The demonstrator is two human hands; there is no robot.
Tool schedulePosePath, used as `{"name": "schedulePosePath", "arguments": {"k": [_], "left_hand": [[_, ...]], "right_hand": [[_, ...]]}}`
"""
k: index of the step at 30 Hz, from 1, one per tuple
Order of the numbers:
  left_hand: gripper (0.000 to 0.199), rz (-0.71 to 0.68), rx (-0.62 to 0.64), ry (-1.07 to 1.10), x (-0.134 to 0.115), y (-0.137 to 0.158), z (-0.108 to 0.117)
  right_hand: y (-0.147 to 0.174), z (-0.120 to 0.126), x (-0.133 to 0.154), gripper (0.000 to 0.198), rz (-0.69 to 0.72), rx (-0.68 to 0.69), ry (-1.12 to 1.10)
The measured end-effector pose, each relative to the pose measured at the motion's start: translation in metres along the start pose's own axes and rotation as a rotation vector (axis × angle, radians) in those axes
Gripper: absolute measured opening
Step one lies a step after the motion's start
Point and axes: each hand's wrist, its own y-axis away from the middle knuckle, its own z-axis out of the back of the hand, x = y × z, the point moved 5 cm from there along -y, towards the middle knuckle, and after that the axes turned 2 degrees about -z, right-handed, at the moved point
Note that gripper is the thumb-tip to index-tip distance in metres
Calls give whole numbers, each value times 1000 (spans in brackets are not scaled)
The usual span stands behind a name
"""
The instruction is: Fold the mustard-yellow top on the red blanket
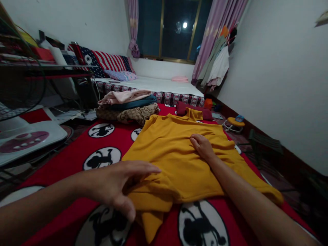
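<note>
A mustard-yellow high-necked top point(174, 147) lies spread on a red blanket, its collar at the far end and one sleeve stretched out to the near right. My left hand point(112, 184) is over its near left corner, thumb and fingers apart, beside a bunched, folded sleeve part. Fabric under that hand is partly hidden. On the middle of the top rests my right hand point(202, 146), fingers curled together against the cloth, with creases around them. The fingertips are partly hidden.
The red blanket point(69, 167) has black-and-white round prints. Folded clothes point(128, 106) are stacked at far left; a dark red folded garment point(207, 113) lies beyond the collar. A bed point(159, 85) stands behind, a yellow-topped stool point(235, 122) right, and a white appliance point(28, 136) left.
</note>
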Motion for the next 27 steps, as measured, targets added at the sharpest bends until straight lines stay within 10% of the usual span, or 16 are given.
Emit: {"name": "schedulePosePath", "arguments": {"k": [6,14,18,27], "left_hand": [[84,-17,-23,-304,3,4,-40],[93,-19,-92,-318,9,-17,-28],[83,-23,-30,-345,4,-29,-26],[45,-55,-87,-353,-9,-31,-20]], "right_hand": [[40,39,6,23,-19,-15,-33],[110,130,-32,22,-233,226,95],[131,140,-45,46,-202,427,108],[149,156,-46,10,-352,670,147]]}}
